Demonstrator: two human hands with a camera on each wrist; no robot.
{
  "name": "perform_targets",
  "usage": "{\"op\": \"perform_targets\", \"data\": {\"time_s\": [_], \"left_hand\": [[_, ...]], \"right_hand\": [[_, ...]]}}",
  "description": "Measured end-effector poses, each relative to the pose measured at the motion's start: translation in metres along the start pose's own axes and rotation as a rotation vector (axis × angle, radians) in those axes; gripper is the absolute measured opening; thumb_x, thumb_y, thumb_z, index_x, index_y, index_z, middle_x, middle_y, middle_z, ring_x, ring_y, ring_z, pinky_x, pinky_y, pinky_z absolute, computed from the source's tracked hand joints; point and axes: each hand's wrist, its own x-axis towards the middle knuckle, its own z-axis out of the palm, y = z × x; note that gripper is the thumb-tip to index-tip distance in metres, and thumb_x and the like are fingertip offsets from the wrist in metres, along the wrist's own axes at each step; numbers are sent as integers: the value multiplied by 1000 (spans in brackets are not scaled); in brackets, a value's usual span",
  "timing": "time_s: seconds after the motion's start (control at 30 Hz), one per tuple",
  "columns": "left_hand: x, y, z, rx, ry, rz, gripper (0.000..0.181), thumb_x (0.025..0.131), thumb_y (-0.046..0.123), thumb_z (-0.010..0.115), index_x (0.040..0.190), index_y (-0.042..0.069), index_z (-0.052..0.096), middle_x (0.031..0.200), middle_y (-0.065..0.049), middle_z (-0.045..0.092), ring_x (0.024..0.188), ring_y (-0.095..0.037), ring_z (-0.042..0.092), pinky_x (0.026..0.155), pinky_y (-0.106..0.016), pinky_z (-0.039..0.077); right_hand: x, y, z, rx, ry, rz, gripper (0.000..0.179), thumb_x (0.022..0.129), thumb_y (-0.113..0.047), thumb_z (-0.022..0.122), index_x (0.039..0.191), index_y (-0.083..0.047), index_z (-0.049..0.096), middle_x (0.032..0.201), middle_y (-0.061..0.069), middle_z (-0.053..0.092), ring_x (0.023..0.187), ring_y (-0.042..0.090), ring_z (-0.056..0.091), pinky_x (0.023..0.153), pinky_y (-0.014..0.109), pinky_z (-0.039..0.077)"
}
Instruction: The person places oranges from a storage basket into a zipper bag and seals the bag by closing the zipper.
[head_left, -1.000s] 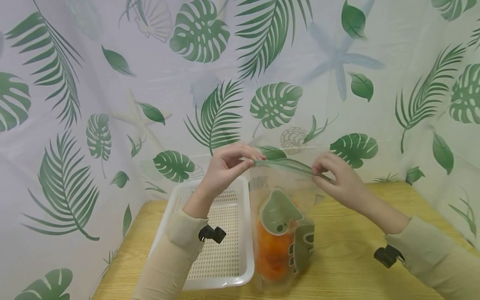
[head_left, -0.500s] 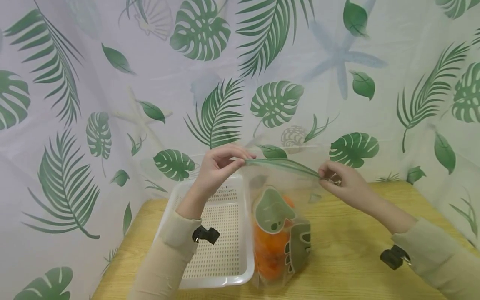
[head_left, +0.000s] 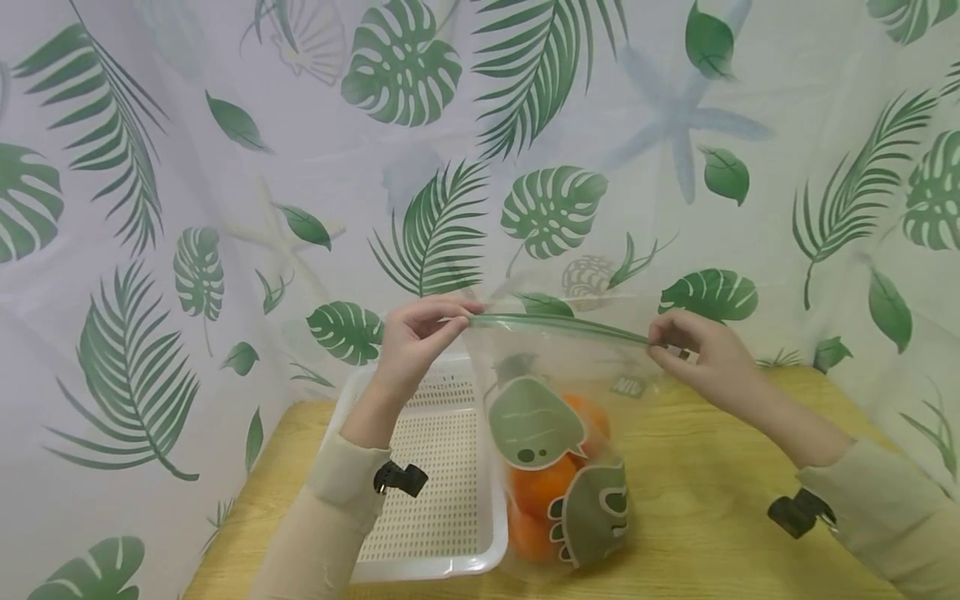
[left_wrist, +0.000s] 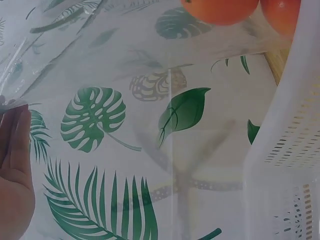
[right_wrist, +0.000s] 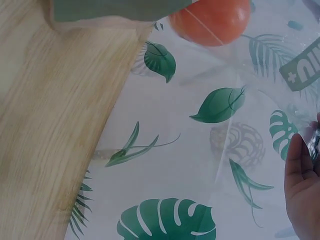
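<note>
A clear zip bag (head_left: 525,421) with a green seal strip and green dinosaur prints stands upright, its top edge stretched between my hands. Several orange fruits, likely oranges (head_left: 543,487), lie inside it, partly hidden by the prints. My left hand (head_left: 420,337) pinches the bag's left top corner between thumb and fingers. At the opposite corner, my right hand (head_left: 701,350) pinches the right end of the seal strip. Two oranges (left_wrist: 220,10) show at the top of the left wrist view, and one orange (right_wrist: 212,22) appears through the plastic in the right wrist view.
Left of the bag, a white perforated plastic basket (head_left: 495,533) stands on the wooden table (head_left: 720,500), partly behind my left forearm. Behind the table hangs a white sheet (head_left: 465,142) with green leaf prints.
My hands have moved apart, the left one leftward and the right one slightly rightward. The bag's top is now pulled wider and straighter, and its prints and oranges show more plainly.
</note>
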Motion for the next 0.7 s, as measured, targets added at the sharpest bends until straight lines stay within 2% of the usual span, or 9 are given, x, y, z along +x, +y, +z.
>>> {"op": "perform_targets", "data": {"time_s": [0.07, 0.13, 0.37, 0.5, 0.7], "left_hand": [[-1, -1, 0, 16, 31, -20, 12, 95, -14, 64, 98, -11, 76, 105, 17, 80, 115, -5, 72, 98, -21, 59], [-1, -1, 1, 40, 58, -41, 14, 95, -14, 65, 104, -24, 68, 103, 19, 80, 113, -3, 72, 95, -19, 59], [-3, 0, 2, 136, 129, -109, 16, 95, -8, 70, 105, -21, 71, 86, 24, 77, 80, 3, 72, 81, -17, 60], [-4, -1, 1, 145, 144, -130, 15, 95, -8, 70, 103, -21, 71, 80, 23, 76, 76, 2, 72, 79, -18, 61], [-6, 1, 1, 162, 155, -118, 15, 95, -8, 70, 102, -20, 72, 80, 24, 76, 75, 4, 72, 78, -16, 61]], "right_hand": [[0, -1, -1, 1, 3, 1, 14, 94, 7, 72, 103, -3, 68, 98, -1, 67, 101, -24, 55, 92, -2, 45], [0, -3, -3, 2, 2, -3, 14, 94, 6, 73, 103, -3, 68, 98, -4, 67, 101, -25, 56, 92, -2, 46], [1, -6, -10, 9, 8, -3, 13, 94, 5, 73, 102, -3, 68, 100, -15, 64, 100, -22, 57, 92, -2, 46], [1, -9, -14, 20, 11, 5, 13, 95, 6, 73, 104, -2, 68, 102, -19, 62, 99, -19, 58, 92, -2, 45], [2, -15, -20, 26, 8, 30, 12, 98, 3, 70, 109, 0, 67, 106, -24, 61, 101, -17, 57, 94, -3, 43]]}}
